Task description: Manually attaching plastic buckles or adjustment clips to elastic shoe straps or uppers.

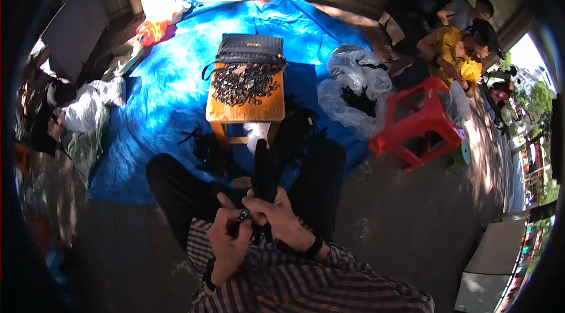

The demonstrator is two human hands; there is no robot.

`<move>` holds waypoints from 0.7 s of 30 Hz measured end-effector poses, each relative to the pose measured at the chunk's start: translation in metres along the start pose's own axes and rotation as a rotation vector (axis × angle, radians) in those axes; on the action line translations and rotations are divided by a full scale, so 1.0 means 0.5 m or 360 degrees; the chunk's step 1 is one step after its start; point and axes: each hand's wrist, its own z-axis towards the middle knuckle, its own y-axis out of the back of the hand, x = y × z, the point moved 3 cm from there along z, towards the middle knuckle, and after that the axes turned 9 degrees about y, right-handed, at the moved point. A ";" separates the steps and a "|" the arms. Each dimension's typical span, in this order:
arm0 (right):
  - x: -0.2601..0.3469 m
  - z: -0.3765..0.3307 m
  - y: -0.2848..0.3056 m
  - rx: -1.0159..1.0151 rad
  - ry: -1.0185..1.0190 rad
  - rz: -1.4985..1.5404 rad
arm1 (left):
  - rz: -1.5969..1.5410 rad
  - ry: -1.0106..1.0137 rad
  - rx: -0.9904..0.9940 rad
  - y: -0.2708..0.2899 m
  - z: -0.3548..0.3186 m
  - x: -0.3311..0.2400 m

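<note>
Both hands are close together in front of my lap. My left hand [229, 241] is closed with its fingers pinched around a small dark shiny piece [242, 215], perhaps a buckle; its exact kind is too small to make out. My right hand [279, 217] is closed on black straps [266, 173], which stick up past the fingers between my knees. The two hands nearly touch at the shiny piece. Beyond them stands an orange wooden stool [244, 114], bearing a heap of small dark shiny pieces [244, 84] and a black woven bag [252, 47].
A blue tarp [156, 130] spreads under the stool, with black strips [213, 154] lying around its legs. To the right are clear plastic bags [344, 101] and a red plastic stool [412, 114]. A person in yellow [450, 54] sits farther right. White cloth [91, 104] lies left.
</note>
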 end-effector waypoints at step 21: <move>0.020 0.003 -0.011 0.0447 0.0239 -0.0397 | -0.1609 0.0967 0.0892 0.005 0.008 0.059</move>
